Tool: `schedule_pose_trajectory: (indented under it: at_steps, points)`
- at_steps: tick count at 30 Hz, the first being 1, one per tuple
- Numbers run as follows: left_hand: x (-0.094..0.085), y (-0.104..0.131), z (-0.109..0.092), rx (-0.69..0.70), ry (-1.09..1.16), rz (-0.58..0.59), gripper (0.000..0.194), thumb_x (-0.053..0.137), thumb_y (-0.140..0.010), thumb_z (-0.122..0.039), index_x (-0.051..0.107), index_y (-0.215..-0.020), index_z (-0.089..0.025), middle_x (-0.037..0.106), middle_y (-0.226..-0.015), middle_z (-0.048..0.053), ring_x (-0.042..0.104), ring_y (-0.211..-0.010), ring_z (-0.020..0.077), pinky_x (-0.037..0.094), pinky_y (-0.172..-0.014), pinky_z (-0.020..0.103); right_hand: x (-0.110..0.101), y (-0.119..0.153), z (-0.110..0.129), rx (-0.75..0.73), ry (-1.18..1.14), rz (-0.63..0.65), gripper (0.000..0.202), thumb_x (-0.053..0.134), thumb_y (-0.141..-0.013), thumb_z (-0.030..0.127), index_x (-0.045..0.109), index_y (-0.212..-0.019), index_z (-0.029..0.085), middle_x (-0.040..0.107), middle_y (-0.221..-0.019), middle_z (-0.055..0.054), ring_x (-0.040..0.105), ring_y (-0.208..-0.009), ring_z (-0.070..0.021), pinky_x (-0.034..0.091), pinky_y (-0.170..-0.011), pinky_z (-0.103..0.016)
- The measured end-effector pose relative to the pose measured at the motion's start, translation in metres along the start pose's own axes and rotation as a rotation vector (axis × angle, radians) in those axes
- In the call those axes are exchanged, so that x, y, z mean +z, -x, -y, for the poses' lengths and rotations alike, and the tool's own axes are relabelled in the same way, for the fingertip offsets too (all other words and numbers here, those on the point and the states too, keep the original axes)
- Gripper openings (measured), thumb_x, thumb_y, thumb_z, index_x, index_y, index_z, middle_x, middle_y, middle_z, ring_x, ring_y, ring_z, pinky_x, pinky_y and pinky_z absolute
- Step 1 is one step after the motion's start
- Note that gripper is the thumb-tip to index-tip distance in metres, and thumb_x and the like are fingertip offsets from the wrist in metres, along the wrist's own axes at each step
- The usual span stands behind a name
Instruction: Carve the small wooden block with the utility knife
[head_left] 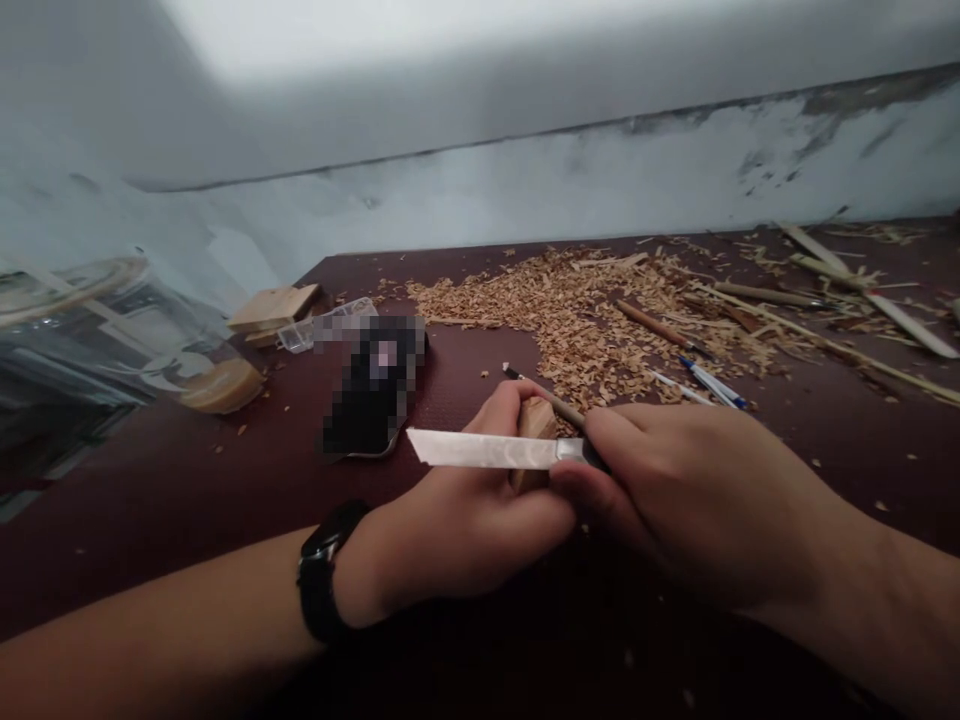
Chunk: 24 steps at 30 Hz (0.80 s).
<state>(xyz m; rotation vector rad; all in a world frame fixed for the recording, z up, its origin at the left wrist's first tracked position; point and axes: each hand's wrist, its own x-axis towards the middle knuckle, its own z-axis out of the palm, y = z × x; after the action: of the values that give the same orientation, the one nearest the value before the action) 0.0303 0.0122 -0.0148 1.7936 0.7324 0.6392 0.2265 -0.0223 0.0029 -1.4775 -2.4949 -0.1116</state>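
Note:
My left hand (pixel 465 525), with a black watch (pixel 324 570) on the wrist, is closed around a small block of wood (pixel 537 420). Part of the block is hidden by the fingers and the blade. In my right hand (pixel 675 480) is a utility knife (pixel 487 450), its wide bare blade pointing left across the block and over the left hand. Whether the edge touches the wood I cannot tell. Just beyond the block, a thin dark-tipped tool (pixel 551 397) slants towards the right hand, which hides its near end.
Wood shavings (pixel 570 300) cover the back of the dark table (pixel 247 490). Among them lie a brown-handled tool (pixel 660 328), a blue pen (pixel 711 380) and long wood strips (pixel 832 345). At left are a phone (pixel 371 390), wood pieces (pixel 274 308) and a clear cup (pixel 150 340).

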Motion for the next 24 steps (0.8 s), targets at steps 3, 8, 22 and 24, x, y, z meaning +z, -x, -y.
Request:
schedule_pose_trajectory:
  at_steps: [3,8,22,24]
  points:
    - [0.001,-0.002,0.002,-0.035,0.045,-0.025,0.037,0.061,-0.088,-0.014,0.042,-0.119,-0.021,0.056,-0.106,0.003,0.053,-0.091,0.0172,0.047,-0.077,0.031,0.006,-0.004,-0.003,-0.054,0.132,-0.113,0.065,0.014,-0.107,0.060,0.055,-0.073,0.023,0.061,-0.060,-0.006,0.052,-0.046,-0.0192,0.020,-0.049,-0.034]
    - [-0.003,0.000,-0.003,-0.169,-0.040,-0.140,0.035,0.063,-0.077,-0.016,0.047,-0.108,-0.022,0.047,-0.089,-0.003,0.041,-0.075,0.0138,0.041,-0.063,0.027,-0.001,-0.019,-0.039,0.207,0.186,0.006,0.065,0.019,-0.104,0.068,0.057,-0.076,0.024,0.059,-0.065,-0.007,0.044,-0.052,-0.0172,0.019,-0.055,-0.034]
    - [0.002,0.001,0.001,-0.071,0.046,-0.144,0.052,0.075,-0.082,-0.022,0.044,-0.124,-0.019,0.061,-0.107,0.004,0.060,-0.094,0.0197,0.052,-0.083,0.034,-0.011,-0.008,0.004,0.059,-0.464,0.092,0.057,0.026,-0.108,0.059,0.060,-0.078,0.024,0.068,-0.075,-0.005,0.058,-0.064,-0.0176,0.037,-0.060,-0.033]
    - [0.003,0.001,0.003,-0.011,0.097,-0.100,0.043,0.069,-0.082,-0.014,0.043,-0.116,-0.020,0.055,-0.098,0.001,0.055,-0.083,0.0154,0.050,-0.075,0.030,-0.008,-0.006,0.007,0.078,-0.410,0.147,0.061,0.022,-0.107,0.061,0.063,-0.082,0.023,0.069,-0.079,-0.007,0.061,-0.067,-0.0197,0.038,-0.062,-0.034]
